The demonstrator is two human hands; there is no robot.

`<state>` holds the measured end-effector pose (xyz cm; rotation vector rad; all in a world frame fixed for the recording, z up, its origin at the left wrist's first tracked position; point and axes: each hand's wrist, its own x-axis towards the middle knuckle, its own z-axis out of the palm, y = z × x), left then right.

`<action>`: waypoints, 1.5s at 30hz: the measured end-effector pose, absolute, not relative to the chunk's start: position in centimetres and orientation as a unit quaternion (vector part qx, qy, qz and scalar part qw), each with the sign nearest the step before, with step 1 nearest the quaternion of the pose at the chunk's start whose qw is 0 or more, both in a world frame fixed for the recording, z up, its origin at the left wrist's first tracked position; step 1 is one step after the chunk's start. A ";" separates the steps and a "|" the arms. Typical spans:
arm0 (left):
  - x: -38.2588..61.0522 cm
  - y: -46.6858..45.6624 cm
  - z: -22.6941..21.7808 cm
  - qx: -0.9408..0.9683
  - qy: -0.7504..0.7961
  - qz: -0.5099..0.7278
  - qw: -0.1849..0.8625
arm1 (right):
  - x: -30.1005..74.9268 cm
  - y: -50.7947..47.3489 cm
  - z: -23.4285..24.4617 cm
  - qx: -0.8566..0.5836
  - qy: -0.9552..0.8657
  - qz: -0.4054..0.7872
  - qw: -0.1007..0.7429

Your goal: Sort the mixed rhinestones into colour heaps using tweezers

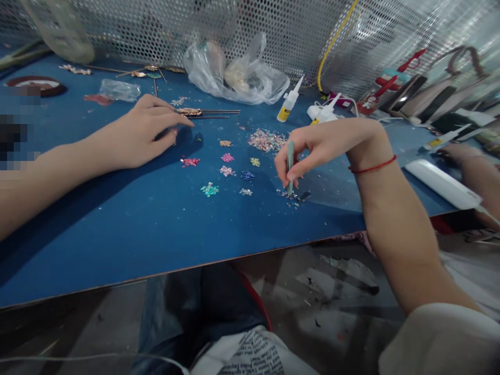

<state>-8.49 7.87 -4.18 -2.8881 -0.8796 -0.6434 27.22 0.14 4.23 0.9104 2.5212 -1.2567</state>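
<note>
My right hand (308,153) pinches a pair of grey-green tweezers (290,159), held upright with the tips down at a loose scatter of small shiny pieces (294,199). Behind that hand lies a larger mixed heap of sequin-like bits (267,139). My left hand (150,130) rests on the blue table with its fingers stretched out and nothing visible in them. Just beyond its fingertips are metal hair sticks (211,112) with a gold decorated end. Between my hands sit small sorted piles, among them a red pile (190,162), a turquoise pile (210,189) and a blue pile (248,175).
A clear plastic bag (238,73) lies against the perforated metal screen (289,31). Glue bottles (289,101) stand behind my right hand. Another person's hand (461,153) is at far right, beside a white device (443,183). A brown round dish (37,85) sits far left.
</note>
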 end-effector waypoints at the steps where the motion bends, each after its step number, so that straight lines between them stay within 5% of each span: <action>1: -8.5 7.9 -4.2 -0.935 -0.285 -0.210 0.026 | 27.2 0.1 4.2 0.308 0.848 -0.422 0.090; 22: -8.5 7.9 -4.2 -0.935 -0.284 -0.208 0.029 | 26.7 -0.5 4.5 0.301 0.871 -0.376 0.097; 26: -8.5 7.9 -4.3 -0.935 -0.284 -0.210 0.032 | 26.8 -0.5 4.1 0.286 0.853 -0.435 0.048; 32: -8.5 7.6 -4.1 -0.938 -0.282 -0.201 0.029 | 23.9 -1.4 2.3 0.249 0.834 -0.466 -0.158; 45: -8.3 7.3 -3.8 -0.938 -0.286 -0.192 0.035 | 22.1 -1.9 1.7 0.301 0.847 -0.415 -0.141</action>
